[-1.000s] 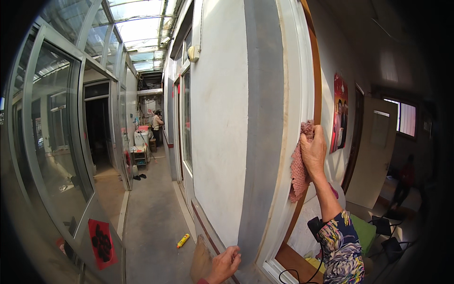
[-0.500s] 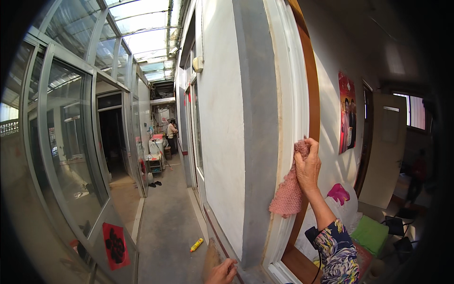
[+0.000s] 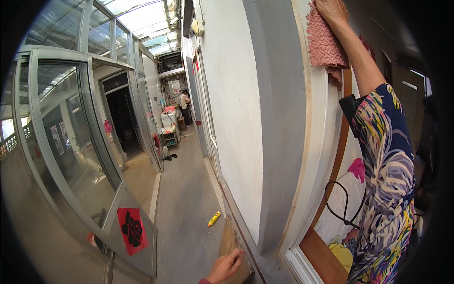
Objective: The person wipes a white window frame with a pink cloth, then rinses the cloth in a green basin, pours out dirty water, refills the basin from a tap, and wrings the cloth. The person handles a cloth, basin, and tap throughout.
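Observation:
My right hand (image 3: 332, 10) is raised at the upper right, with a pink textured cloth (image 3: 326, 42) gripped in it. The cloth hangs against the white door or window frame (image 3: 316, 111), and its lower edge is folded. Part of the hand is cut off by the top of the picture. Low in the middle, my left hand (image 3: 227, 266) has its fingers curled in, and nothing shows in them. It hovers by a wooden board (image 3: 233, 239) beside the wall's base; whether it touches the board I cannot tell.
A yellow bottle or tube (image 3: 214, 218) lies on the grey passage floor. Glazed metal doors (image 3: 71, 137) line the left, one bearing a red paper sign (image 3: 133, 231). Far down the passage a person (image 3: 184, 105) stands near a cluttered stand. A black cable (image 3: 336, 215) loops beside my right sleeve.
My right hand has carried the pink cloth up along the white frame, and the arm now stretches higher. The view has shifted too. My left hand stays low, near the board.

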The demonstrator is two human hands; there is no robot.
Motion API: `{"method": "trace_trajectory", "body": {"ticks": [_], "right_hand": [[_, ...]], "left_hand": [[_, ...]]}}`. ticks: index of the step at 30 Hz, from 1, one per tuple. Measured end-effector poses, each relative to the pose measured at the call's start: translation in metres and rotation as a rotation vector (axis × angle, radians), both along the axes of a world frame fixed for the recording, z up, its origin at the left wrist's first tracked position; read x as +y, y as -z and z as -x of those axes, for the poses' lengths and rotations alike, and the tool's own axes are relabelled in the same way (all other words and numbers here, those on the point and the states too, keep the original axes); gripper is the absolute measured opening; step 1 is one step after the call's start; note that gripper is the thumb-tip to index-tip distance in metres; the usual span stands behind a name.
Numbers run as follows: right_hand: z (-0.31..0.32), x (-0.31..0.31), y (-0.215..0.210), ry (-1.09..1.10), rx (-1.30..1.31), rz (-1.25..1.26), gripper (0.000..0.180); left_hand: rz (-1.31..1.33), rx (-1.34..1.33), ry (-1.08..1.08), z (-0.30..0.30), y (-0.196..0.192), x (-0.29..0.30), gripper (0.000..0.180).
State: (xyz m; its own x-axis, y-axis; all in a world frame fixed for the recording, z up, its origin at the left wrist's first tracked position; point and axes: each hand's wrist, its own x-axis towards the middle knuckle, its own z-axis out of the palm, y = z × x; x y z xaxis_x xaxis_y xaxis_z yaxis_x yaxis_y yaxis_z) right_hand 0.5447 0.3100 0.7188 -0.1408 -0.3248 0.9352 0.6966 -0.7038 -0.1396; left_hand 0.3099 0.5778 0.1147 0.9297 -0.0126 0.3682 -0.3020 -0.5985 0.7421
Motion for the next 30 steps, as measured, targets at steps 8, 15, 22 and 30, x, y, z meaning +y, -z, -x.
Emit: {"method": "trace_trajectory", "body": {"ticks": [8, 15, 22, 30], "right_hand": [[0.017, -0.004, 0.178, -0.092, 0.063, 0.064, 0.024], [0.038, -0.002, 0.399, -0.009, 0.202, 0.065, 0.043], [0.082, -0.006, 0.631, 0.011, 0.62, 0.091, 0.04], [0.116, -0.01, 0.739, 0.022, 1.255, 0.001, 0.019]], "left_hand": [[-0.136, 0.23, 0.114, -0.005, 0.024, -0.009, 0.025], [-0.226, 0.267, 0.191, 0.006, 0.035, -0.025, 0.023], [-0.237, 0.347, 0.209, 0.044, 0.039, -0.03, 0.017], [-0.204, 0.338, 0.33, 0.064, 0.039, -0.048, 0.012]]}}
